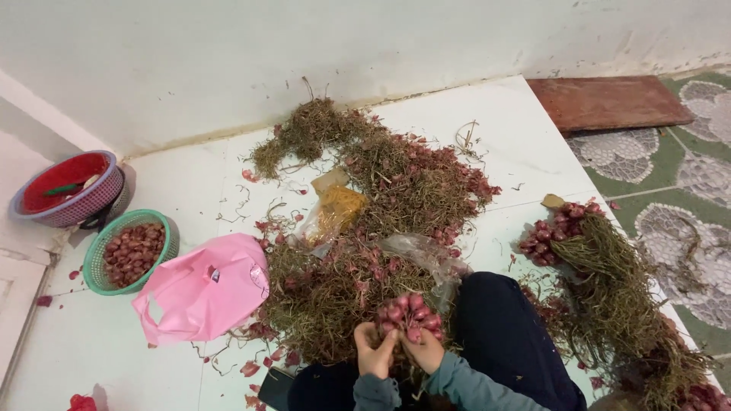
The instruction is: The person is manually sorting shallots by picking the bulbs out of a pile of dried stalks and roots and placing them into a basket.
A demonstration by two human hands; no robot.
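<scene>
Both of my hands grip one bunch of red shallots (411, 314) by its dry stalks, bulbs pointing away from me. My left hand (374, 350) closes on the left side of the stalks. Touching it, my right hand (423, 352) holds the right side. The bunch hovers over a big heap of dried stalks and peels (358, 228) spread on the white floor. My dark trouser knee (502, 327) sits just right of the hands.
A green basket (95, 262) of loose shallots and a red-and-purple basket (103, 194) stand at far left. A pink plastic bag (204, 293) lies beside the heap. Another shallot bundle with long stalks (601, 281) lies right. A brown board (609, 100) rests by the wall.
</scene>
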